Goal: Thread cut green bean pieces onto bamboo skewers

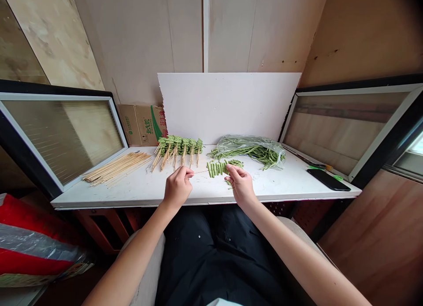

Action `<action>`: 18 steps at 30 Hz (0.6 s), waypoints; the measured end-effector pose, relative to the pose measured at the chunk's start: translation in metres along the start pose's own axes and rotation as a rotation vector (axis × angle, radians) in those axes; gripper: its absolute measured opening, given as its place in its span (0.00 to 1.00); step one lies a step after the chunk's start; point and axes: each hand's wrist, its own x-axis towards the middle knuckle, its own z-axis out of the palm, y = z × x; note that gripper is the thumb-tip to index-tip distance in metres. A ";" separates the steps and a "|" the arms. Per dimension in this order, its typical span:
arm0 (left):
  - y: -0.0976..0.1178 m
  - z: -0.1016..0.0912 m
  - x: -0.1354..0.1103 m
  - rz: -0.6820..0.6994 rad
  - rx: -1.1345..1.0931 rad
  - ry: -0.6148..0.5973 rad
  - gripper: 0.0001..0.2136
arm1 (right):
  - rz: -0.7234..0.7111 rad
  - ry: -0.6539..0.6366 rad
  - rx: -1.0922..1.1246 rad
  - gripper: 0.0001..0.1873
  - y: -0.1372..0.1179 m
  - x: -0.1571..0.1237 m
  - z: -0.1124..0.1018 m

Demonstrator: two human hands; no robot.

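Note:
My left hand (179, 185) pinches the bare end of a thin wooden skewer (200, 171), which runs level to the right. Several short pieces of green bean (216, 169) sit side by side along its other half. At that far end, my right hand (240, 182) closes thumb and fingers on a bean piece at the tip. Behind it, more cut bean pieces (236, 163) lie on the white table (198, 195), partly hidden by the fingers. Finished-looking bean skewers (181, 146) are piled at the back, their bare sticks pointing toward me.
Bare skewers (115, 168) lie in a heap at the left. A clear plastic bag of long green beans (251, 151) rests at the back right. A black phone (328, 179) lies near the right edge. A cardboard box (142, 125) and a white board (229, 105) stand behind.

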 end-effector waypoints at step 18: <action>-0.005 -0.001 0.002 0.072 0.049 0.070 0.11 | -0.015 -0.103 -0.022 0.17 -0.012 0.001 -0.003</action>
